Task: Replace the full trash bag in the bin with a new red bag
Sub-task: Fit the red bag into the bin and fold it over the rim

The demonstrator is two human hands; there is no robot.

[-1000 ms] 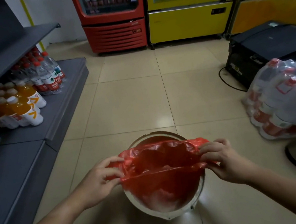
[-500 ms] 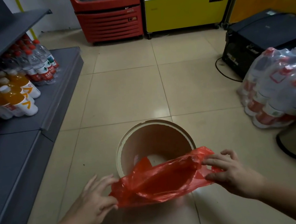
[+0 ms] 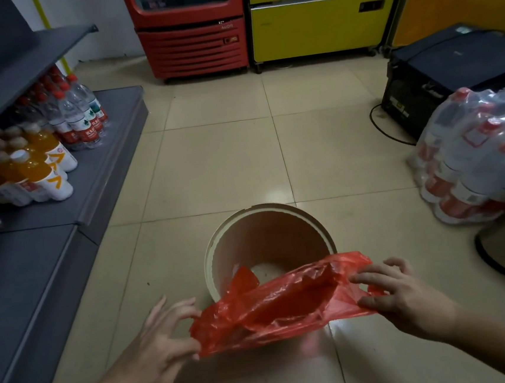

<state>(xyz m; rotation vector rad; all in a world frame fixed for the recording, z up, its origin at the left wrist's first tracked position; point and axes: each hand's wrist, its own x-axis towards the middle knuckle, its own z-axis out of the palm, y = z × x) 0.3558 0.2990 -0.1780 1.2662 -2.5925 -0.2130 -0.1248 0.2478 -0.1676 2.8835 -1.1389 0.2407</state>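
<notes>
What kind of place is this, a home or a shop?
Most likely a small shop: a shelf stocked with bottled drinks, a red drinks cooler, and a shrink-wrapped bottle pack on the floor.

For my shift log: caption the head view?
Both hands hold a red bag over the unlined bin.

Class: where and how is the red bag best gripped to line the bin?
Judging by its pose, pinch the red bag at its open mouth's hem, one hand per end, from outside; the mouth gapes above the bin, so it could stretch over the rim.
</notes>
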